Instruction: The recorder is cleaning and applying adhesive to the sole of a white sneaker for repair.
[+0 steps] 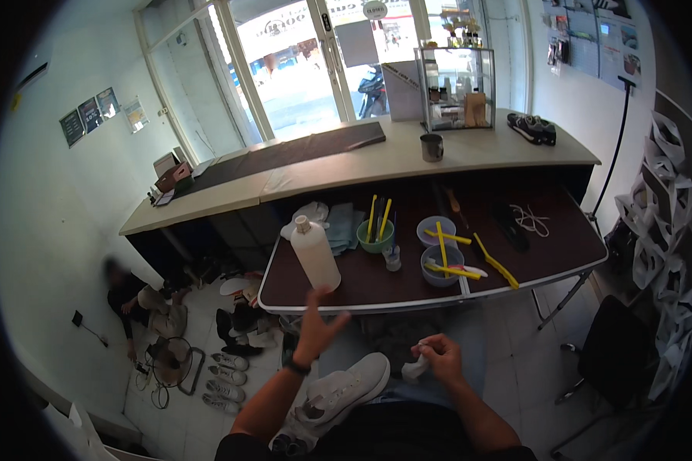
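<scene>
My left hand (317, 330) is raised with its fingers spread, holding nothing. Its fingertips are close to the foot of a white plastic bottle (315, 257) that stands at the table's near left; I cannot tell whether they touch. My right hand (441, 358) pinches a small white cloth (415, 370), which hangs from the fingers. Between my forearms, a white lace-up shoe (350, 390) rests on my lap. On the dark folding table (377, 284) are a green cup (376, 244) with yellow-handled brushes and a small clear jar (392, 260).
Two bowls, one pale purple (430, 224) and one grey (438, 273), hold yellow brushes (500, 265). White laces (532, 220) lie at the right. Behind runs a long counter (315, 169) with a metal mug (431, 147) and black shoes (531, 129). A person (142, 300) sits by a fan at left.
</scene>
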### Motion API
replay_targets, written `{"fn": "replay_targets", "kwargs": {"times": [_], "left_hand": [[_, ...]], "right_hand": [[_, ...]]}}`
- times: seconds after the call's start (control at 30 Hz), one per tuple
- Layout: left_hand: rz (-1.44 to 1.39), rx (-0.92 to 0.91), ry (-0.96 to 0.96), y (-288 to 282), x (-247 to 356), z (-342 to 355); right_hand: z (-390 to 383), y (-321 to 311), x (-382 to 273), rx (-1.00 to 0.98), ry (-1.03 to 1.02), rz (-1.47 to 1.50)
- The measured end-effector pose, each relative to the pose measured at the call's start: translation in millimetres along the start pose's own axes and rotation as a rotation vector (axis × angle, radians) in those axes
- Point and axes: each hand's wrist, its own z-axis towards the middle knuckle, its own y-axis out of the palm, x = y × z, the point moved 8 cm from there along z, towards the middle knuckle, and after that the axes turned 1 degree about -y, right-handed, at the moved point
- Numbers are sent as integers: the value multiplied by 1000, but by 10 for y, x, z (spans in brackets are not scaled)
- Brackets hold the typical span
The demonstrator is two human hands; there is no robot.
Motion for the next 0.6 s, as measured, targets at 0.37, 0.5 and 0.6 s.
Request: {"fn": "replay_targets", "kwargs": {"times": [0.37, 0.5, 0.6], "left_hand": [[594, -602, -156, 452, 501, -1140], [453, -620, -134, 375, 262, -1102], [198, -581, -256, 128, 37, -992]], "right_hand": [[-160, 74, 311, -75, 137, -145], [-217, 135, 328, -107, 149, -319], [-263, 171, 182, -121, 76, -361]]}}
